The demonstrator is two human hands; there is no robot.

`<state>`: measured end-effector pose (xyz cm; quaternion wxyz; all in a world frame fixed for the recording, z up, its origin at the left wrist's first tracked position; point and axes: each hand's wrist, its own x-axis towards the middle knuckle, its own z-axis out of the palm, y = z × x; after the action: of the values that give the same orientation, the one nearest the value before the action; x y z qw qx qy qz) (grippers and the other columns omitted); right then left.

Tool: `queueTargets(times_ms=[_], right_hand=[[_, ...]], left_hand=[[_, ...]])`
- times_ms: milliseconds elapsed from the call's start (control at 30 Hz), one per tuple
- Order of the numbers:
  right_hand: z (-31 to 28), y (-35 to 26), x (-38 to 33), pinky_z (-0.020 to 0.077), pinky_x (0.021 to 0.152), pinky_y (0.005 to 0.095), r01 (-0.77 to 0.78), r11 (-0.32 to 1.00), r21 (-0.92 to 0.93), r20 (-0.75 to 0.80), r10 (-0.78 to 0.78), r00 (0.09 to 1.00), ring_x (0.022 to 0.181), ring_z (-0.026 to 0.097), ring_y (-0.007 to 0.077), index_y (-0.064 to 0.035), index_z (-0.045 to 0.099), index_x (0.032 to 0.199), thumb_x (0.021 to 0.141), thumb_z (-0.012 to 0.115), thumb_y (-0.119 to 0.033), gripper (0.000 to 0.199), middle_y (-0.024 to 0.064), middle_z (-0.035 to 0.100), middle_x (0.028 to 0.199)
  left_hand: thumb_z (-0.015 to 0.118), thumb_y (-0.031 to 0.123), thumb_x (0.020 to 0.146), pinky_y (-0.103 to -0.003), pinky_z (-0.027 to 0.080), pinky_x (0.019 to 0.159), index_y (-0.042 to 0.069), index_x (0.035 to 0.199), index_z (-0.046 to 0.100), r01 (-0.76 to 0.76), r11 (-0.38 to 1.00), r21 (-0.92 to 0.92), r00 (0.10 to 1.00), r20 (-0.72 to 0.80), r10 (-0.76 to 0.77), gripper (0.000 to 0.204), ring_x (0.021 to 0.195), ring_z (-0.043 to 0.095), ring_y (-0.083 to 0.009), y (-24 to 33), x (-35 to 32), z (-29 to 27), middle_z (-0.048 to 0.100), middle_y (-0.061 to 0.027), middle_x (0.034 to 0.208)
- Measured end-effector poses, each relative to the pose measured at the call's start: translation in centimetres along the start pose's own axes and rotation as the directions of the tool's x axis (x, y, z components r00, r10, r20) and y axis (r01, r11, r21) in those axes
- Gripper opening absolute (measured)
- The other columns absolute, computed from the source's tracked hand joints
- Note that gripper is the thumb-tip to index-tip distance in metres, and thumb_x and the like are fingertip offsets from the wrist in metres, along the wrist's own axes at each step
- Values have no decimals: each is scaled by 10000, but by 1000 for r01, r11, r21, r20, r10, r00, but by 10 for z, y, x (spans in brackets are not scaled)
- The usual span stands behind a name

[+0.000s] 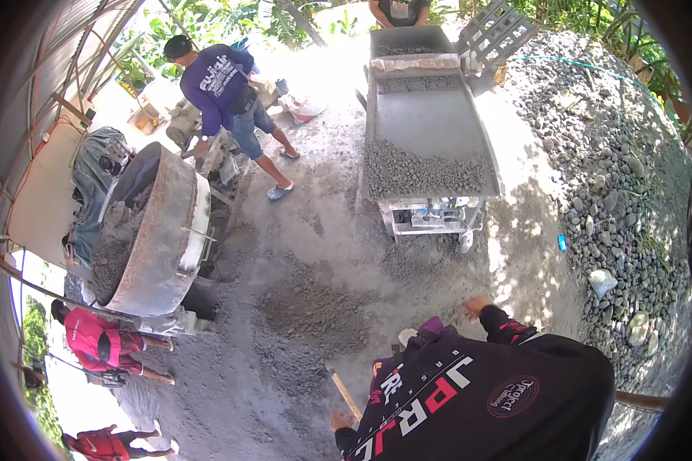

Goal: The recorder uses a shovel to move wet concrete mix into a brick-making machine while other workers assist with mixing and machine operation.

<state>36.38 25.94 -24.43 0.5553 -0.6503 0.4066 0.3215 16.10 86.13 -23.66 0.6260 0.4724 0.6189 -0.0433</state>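
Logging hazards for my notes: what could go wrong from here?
The hand of the worker in the purple top appears close to the large drum; if the drum turns, that hand might get caught. The same worker's blue footwear could slip on the loose grit nearby.

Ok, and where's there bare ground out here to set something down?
Best bets: the grey ground between the purple-shirted person and the long metal trough, and the sunlit strip between that trough and the stone pile. Crowded: around the big round drum, at the loose grey heap in the middle, and where the person in black is, lower right.
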Motion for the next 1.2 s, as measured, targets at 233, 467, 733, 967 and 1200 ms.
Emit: queueTargets(times_ms=[233,467,733,967,1200], right_hand=[[-34,130,-43,536,452,408,-214,973,88,-90,222,971,506,610,274,23,588,835,832,532,-178,209,158,599,655],[-22,92,-18,564,512,424,-164,925,342,-55,194,979,587,638,276,19,590,967,856,574,-251,293,162,651,842],[-28,23,2,565,528,430,63,920,387,-117,-18,993,612,653,277,-8,581,1059,857,592,-212,287,150,652,850],[-19,33,-2,559,531,438,9,939,344,-71,17,997,616,651,291,-42,545,1136,858,591,-240,345,157,650,853],[-34,123,-15,566,541,446,-197,893,405,-102,258,961,637,660,298,5,592,1044,855,555,-238,310,182,661,871]], left_hand=[[630,379,838,-467,526,655,72,945,593,-218,466,858,969,246,2,327,833,662,-308,-73,-4,21,617,-98,918],[656,404,817,-467,525,705,69,942,603,-593,3,805,792,582,182,362,859,657,-317,-12,28,41,633,-111,960],[612,313,863,-396,540,551,62,944,572,-331,942,55,899,321,297,266,765,680,-289,155,-16,164,597,-82,942],[603,309,847,-449,538,601,94,955,587,-702,-428,570,506,821,263,241,747,665,-313,70,44,74,622,-114,897],[584,335,852,-467,529,610,103,971,588,-503,-26,864,863,504,29,260,764,656,-338,-15,18,38,619,-109,898]])
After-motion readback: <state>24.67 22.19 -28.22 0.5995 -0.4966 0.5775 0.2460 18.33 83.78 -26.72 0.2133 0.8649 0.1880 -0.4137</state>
